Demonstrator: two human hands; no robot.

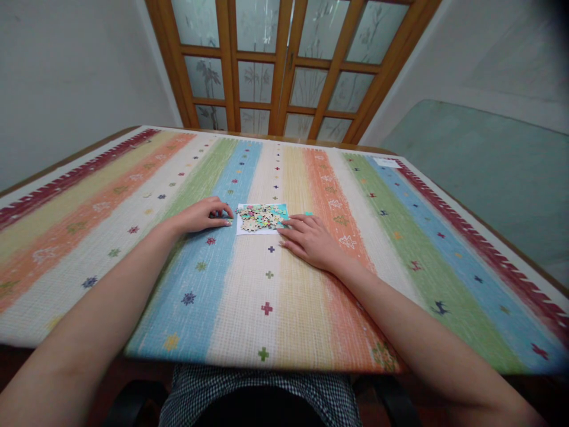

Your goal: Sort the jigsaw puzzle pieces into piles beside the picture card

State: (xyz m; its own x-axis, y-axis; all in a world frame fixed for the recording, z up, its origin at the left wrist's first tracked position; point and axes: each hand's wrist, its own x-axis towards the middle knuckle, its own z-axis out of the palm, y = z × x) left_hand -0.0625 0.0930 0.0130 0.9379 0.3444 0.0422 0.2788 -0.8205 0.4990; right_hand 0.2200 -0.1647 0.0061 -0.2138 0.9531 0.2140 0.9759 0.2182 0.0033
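A small white card [242,228] lies in the middle of the table, with a heap of several small colourful puzzle pieces [262,217] on it. My left hand [201,215] rests just left of the card, fingers curled, fingertips pinching what looks like a tiny piece at the card's left edge. My right hand [310,239] lies flat on the cloth at the card's right side, fingers stretched out and touching the edge of the heap. A loose turquoise piece [308,213] sits just beyond its fingers.
A striped, many-coloured cloth [400,249] covers the whole table. A small white label [386,162] lies at the far right. Behind the table stands a wooden door with frosted glass panes [284,65]. A glass-topped surface [489,166] is at the right.
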